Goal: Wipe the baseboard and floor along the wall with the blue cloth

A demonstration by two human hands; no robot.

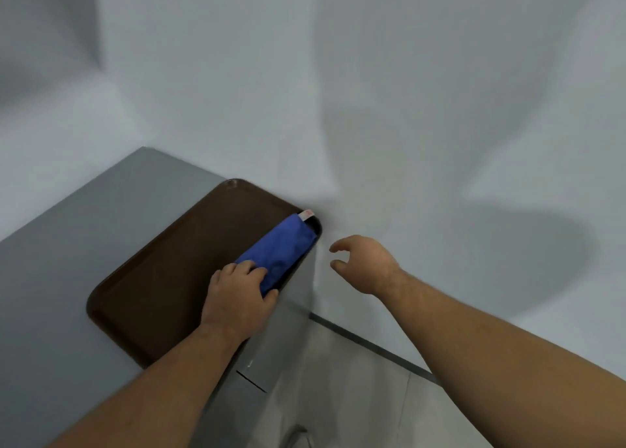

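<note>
While the left hand (237,291) grips the blue cloth (283,244), covering its end, the right hand (367,264) hangs open.

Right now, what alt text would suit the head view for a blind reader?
A person's left hand grips a folded blue cloth lying on a brown tray on a grey counter. The right hand hovers open beside it, near the white wall.

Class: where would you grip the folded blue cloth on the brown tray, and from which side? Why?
Grip the near end of the blue cloth from above, on the person's side. It lies as a long folded strip along the right edge of the brown tray, and its far, tagged end sits by the wall.
</note>
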